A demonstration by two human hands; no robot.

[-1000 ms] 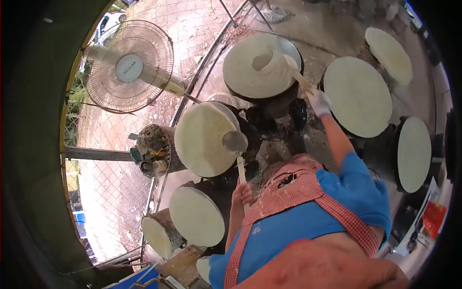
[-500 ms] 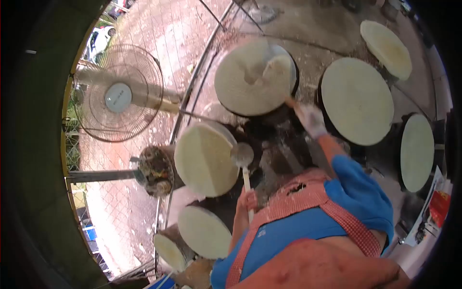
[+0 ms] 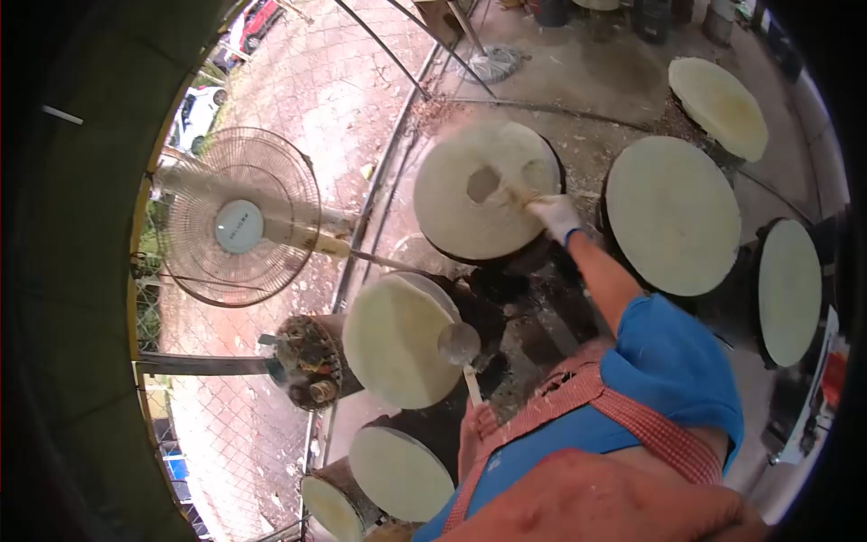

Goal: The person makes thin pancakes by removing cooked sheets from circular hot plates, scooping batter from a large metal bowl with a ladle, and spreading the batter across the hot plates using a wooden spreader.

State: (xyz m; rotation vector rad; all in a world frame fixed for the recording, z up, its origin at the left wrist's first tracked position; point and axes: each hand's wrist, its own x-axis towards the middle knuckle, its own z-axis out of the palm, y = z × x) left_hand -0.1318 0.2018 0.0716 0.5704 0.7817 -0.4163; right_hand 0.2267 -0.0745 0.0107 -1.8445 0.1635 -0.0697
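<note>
My right hand (image 3: 554, 215), in a white glove, reaches over the upper griddle (image 3: 492, 237), coated with a pale layer. Its closed fingers grip a wooden-handled tool (image 3: 515, 195), its pale head blurred against the coating. A dark round gap (image 3: 482, 184) breaks the layer beside it. My left hand (image 3: 477, 425) is wrapped around the pale handle of a ladle (image 3: 459, 343) near my apron. The ladle's round head overlaps the right edge of a second griddle (image 3: 393, 348), whose pale round sheet looks partly folded or shaded.
More coated round griddles stand to the right (image 3: 673, 217), far right (image 3: 788, 294), upper right (image 3: 720, 108) and lower left (image 3: 402, 474). A pedestal fan (image 3: 239, 226) stands at left by a wire fence. A cluttered round container (image 3: 310, 361) sits beside the second griddle.
My right hand has moved left over the upper griddle with the tool. The dark gap now shows clearly. The view has shifted, so the griddles appear lower. My left hand still holds the ladle.
</note>
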